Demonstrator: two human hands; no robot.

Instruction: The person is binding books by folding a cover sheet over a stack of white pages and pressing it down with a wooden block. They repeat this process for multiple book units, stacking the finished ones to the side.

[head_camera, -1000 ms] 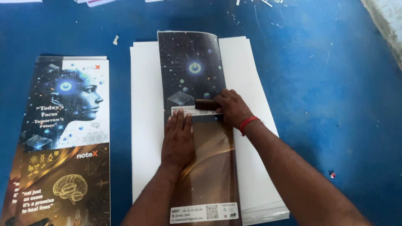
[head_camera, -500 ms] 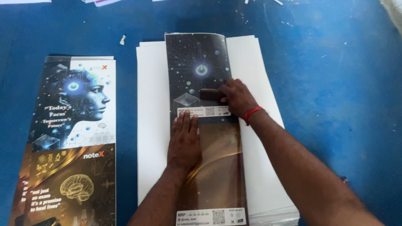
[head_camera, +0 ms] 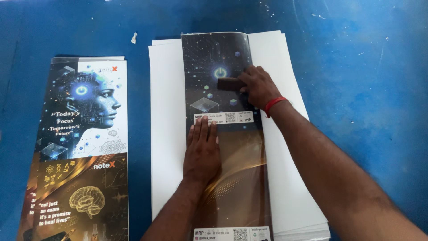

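Compared with the picture from one second ago, my right hand (head_camera: pixel 257 87) has pushed the small dark block (head_camera: pixel 229 84) further up the printed cover sheet (head_camera: pixel 225 134), from beside the white label strip to just under the glowing round symbol, while my left hand (head_camera: pixel 203 149) has stayed almost in the same place. The right hand is closed around the block, with the fingers curled on its right end, and it presses the block onto the sheet; a red thread (head_camera: pixel 274 103) goes around this wrist. The left hand is open and flat, fingers straight and together, palm down on the middle of the sheet, the fingertips touching the lower edge of the white label strip. The cover sheet is long and narrow, dark with small dots and cubes in the upper half and golden curved lines in the lower half. It lies along the middle of a thick stack of white paper (head_camera: pixel 167 125), which rests on the blue table (head_camera: pixel 365 89). Well apart to the left lies a pile of printed covers (head_camera: pixel 80 147) with a bluish head drawing and a golden brain.
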